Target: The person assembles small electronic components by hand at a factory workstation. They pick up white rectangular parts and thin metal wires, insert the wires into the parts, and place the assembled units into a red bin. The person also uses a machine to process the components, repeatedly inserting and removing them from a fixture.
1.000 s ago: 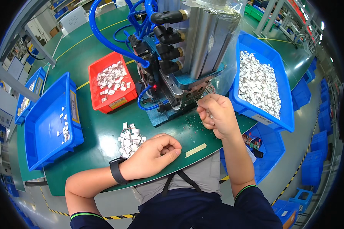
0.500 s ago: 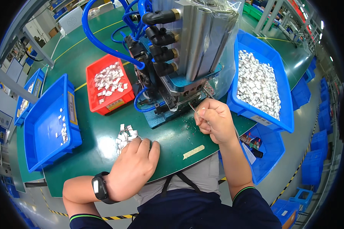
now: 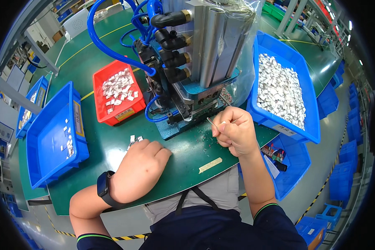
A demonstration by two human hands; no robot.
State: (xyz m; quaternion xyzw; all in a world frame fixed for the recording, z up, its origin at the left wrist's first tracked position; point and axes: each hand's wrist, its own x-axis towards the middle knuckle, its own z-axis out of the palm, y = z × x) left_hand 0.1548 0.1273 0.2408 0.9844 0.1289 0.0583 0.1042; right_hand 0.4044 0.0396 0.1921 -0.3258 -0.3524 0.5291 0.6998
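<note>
My right hand (image 3: 236, 132) is closed in a pinch around a thin metal tool (image 3: 212, 122), whose slim end sticks out toward the press machine (image 3: 204, 98). Just in front of the machine's lower block, that tip touches nothing I can see. On the green table my left hand (image 3: 142, 170) lies back up with its fingers curled under, and what they hold is hidden. A small pile of white rectangular parts (image 3: 133, 140) shows partly beyond its knuckles.
A red bin (image 3: 121, 118) of white parts stands left of the machine. Farther left is a blue tray (image 3: 46, 141) with a few parts. At right, a large blue bin (image 3: 310, 129) holds many more. Blue air hoses (image 3: 99, 39) loop over the table; tape (image 3: 210, 165) lies near its edge.
My left hand has curled its fingers and rolled over the pile, covering more of it. My right hand stays nearly in place, the tool's tip slightly farther from the machine.
</note>
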